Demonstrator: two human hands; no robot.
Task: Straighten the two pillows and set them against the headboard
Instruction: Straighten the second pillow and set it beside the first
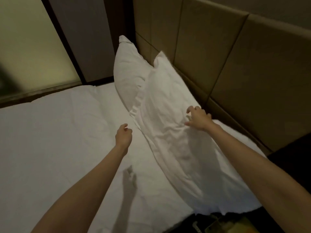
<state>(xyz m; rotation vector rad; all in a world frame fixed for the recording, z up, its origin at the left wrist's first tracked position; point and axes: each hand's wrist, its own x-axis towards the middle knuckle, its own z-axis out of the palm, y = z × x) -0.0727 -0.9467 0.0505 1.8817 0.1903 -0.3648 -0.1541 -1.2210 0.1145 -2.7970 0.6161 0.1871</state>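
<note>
Two white pillows lean against the padded tan headboard (227,68). The far pillow (127,71) stands in the corner, partly hidden by the near pillow (168,132), which lies tilted along the headboard and overlaps it. My right hand (197,117) rests on the upper edge of the near pillow with fingers spread, pressing the fabric. My left hand (123,136) hovers above the sheet just left of the near pillow's lower edge, fingers loosely curled and holding nothing.
A white sheet (58,140) covers the mattress to the left. A frosted glass panel (33,47) and a dark frame stand beyond the bed's far side. A dark nightstand (235,222) with small items sits at the bottom right.
</note>
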